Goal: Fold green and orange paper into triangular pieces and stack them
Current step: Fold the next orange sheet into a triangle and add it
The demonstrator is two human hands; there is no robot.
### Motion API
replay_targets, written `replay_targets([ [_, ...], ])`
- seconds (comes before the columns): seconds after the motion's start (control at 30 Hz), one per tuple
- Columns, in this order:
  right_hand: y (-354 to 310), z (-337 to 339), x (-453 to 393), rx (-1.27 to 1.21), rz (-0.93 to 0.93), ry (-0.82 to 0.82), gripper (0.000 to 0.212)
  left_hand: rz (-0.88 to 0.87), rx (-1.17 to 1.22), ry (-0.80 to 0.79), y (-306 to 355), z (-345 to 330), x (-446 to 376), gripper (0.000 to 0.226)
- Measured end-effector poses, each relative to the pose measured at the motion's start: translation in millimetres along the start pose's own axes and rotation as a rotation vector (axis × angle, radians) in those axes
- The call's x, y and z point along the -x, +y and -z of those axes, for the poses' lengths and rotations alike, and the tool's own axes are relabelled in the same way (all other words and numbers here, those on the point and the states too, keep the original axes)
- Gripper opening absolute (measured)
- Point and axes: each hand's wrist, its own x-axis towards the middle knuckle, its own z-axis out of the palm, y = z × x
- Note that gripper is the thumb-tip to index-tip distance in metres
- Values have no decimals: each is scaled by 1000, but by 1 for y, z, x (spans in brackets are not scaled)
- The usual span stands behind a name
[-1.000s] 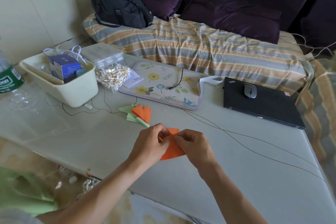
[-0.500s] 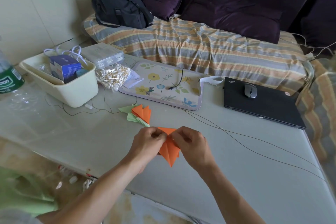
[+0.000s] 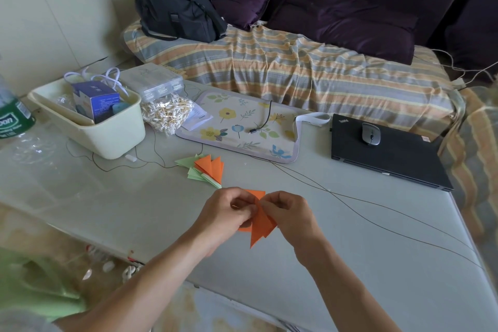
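Both hands work one orange sheet (image 3: 259, 221) just above the table (image 3: 350, 264), near its front edge. The left hand (image 3: 229, 217) and right hand (image 3: 289, 214) each pinch its upper part, points hanging down. It looks mid-fold, not yet a finished triangle. Next, I'd judge, comes a firm crease, then a short carry to the pile (image 3: 207, 170) of green and orange pieces just beyond.

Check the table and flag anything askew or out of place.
The pile of folded pieces is fanned out rather than squarely stacked, and the mouse sits on the shut laptop. Nothing is spilled or damaged.
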Motion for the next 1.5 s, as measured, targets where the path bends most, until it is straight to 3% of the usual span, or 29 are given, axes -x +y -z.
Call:
replay_targets([
  [0.17,-2,0,1,-116,-18,-71,15,-10,-2,45,1,2,0,9],
  [0.37,2,-1,-4,-124,-61,-47,15,-28,44,253,0,4,-7,9],
  [0.53,2,-2,-2,-60,4,-32,13,-3,27,131,-2,4,-3,5],
  [0.67,4,-3,-3,-44,19,-51,13,-1,4,193,-4,4,-4,8],
  [0.9,0,-4,2,-96,-70,-212,19,49,209,235,-2,5,-6,10],
  [1.0,3,-4,0,-58,-43,-133,12,70,221,197,0,4,-4,4],
  [1.13,4,-1,-4,-22,-32,-24,8,45,137,174,-2,2,-3,20],
  [1.3,4,-3,-3,12,-19,-44,8,39,187,236,-2,1,-6,5],
  [1.5,2,-3,-1,61,-4,-111,5,102,206,290,-2,2,-7,17],
])
